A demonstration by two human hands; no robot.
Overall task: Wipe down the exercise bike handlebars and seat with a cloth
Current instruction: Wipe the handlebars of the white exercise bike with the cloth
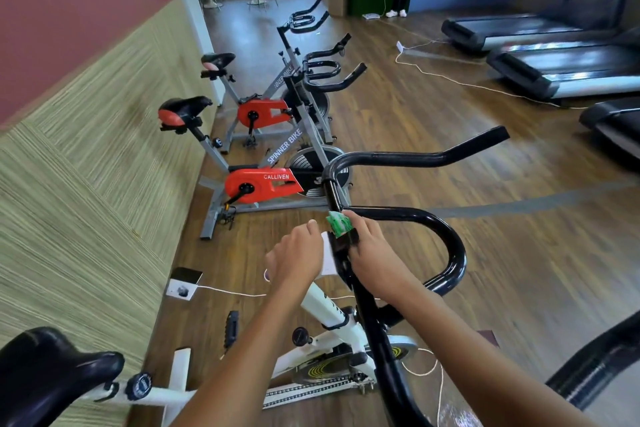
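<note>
So this is a gym floor with a row of spin bikes along the wall and treadmills [561, 69] off to the right, and the white bike [332, 315] right under the camera is the one getting cleaned. Its black handlebars [446, 239] loop out in front, and the black seat [52, 367] sits down in the lower left corner, nobody touching it. Looks to me like the handlebar step is underway, working the centre section where the bars meet the stem. Right hand [372, 253] is curled over that centre bar with a green cloth [338, 224] pinched under the fingers against the metal. Left hand [298, 258] is just beside it, fingers curled around the white clamp piece [328, 258], probably steadying things. Next move, I'd guess, calls for sliding the cloth out along the curved grips, then swinging back to the seat. Readable text: the nearest red-and-grey bike [263, 184] says "SPINNER BIKE" on the frame and "CALLIVEN" on the red guard.
</note>
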